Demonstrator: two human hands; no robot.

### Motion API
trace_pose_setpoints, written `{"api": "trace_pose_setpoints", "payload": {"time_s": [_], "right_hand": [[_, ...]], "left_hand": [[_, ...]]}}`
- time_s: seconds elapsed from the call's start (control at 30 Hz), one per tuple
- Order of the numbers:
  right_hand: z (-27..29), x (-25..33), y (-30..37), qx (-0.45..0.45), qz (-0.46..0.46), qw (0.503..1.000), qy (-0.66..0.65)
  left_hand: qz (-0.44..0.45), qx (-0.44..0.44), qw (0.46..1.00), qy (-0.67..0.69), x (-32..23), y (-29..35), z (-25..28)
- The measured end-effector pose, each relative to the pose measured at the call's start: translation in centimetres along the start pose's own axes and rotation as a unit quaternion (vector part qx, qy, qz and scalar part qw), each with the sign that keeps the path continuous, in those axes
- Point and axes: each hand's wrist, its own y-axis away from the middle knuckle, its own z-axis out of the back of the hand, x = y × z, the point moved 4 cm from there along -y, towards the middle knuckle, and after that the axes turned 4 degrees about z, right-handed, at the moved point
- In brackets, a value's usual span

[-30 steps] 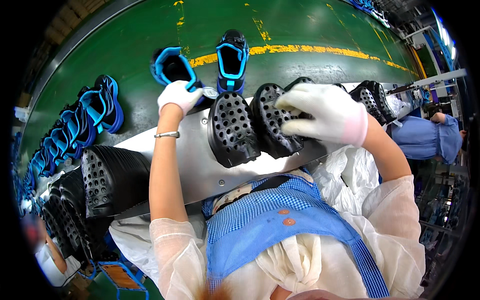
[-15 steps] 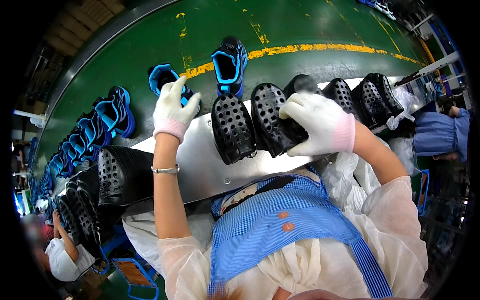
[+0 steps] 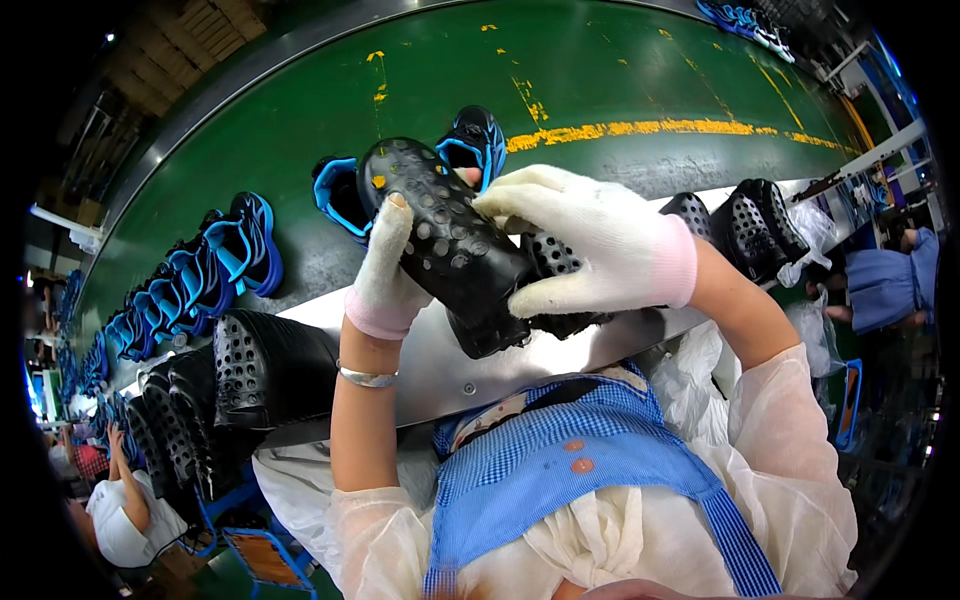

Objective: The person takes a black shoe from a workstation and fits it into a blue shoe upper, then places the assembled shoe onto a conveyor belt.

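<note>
A black perforated shoe last (image 3: 440, 225) is raised above the bench edge, tilted with its rounded end away from me. My left hand (image 3: 385, 270), in a white glove with a pink cuff, is closed round its left side; the bare thumb tip shows, and most of its fingers are hidden. My right hand (image 3: 600, 235), gloved alike, grips the right side, its thumb by the near end. Beyond the last stand two black-and-blue sneakers, the left sneaker (image 3: 338, 195) partly covered and the right sneaker (image 3: 475, 145). Another perforated last (image 3: 550, 255) shows partly beneath my right hand.
A metal ledge (image 3: 430, 385) runs along the green conveyor belt (image 3: 400, 90). More black lasts (image 3: 270, 370) stand at left, and several others (image 3: 745, 225) at right. A row of sneakers (image 3: 190, 275) lines the left. Another person (image 3: 130, 510) sits at lower left.
My left hand has come from the left sneaker to the last. A last that stood on the ledge is now lifted and tilted between both hands.
</note>
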Motion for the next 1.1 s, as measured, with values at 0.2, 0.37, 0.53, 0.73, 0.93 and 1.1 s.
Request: {"api": "trace_pose_setpoints", "payload": {"time_s": [0.2, 0.37, 0.53, 0.73, 0.93, 1.1], "right_hand": [[-2.0, -2.1, -2.6, 0.016, -0.109, 0.994, 0.013], [-2.7, -3.5, -4.2, -0.006, -0.118, 0.986, 0.117], [-2.9, -6.7, -5.2, 0.003, -0.133, 0.984, 0.121], [-2.6, -9.1, -5.7, -0.056, -0.184, 0.981, -0.027], [0.7, -9.9, -4.9, -0.028, -0.251, 0.967, -0.024], [2.4, -12.2, -1.8, 0.004, -0.302, 0.953, 0.011]], "left_hand": [[-0.108, -0.132, 0.982, -0.086, -1.2, -0.6, 3.0], [-0.128, -0.196, 0.969, -0.077, -1.5, -1.8, 4.4], [-0.147, -0.250, 0.948, -0.129, -1.1, -3.8, 6.0], [-0.125, -0.218, 0.967, -0.030, -0.7, -6.5, 5.8], [-0.069, -0.230, 0.936, -0.257, -1.6, -8.1, 10.2], [-0.162, -0.208, 0.651, -0.712, -2.6, -9.4, 13.2]]}}
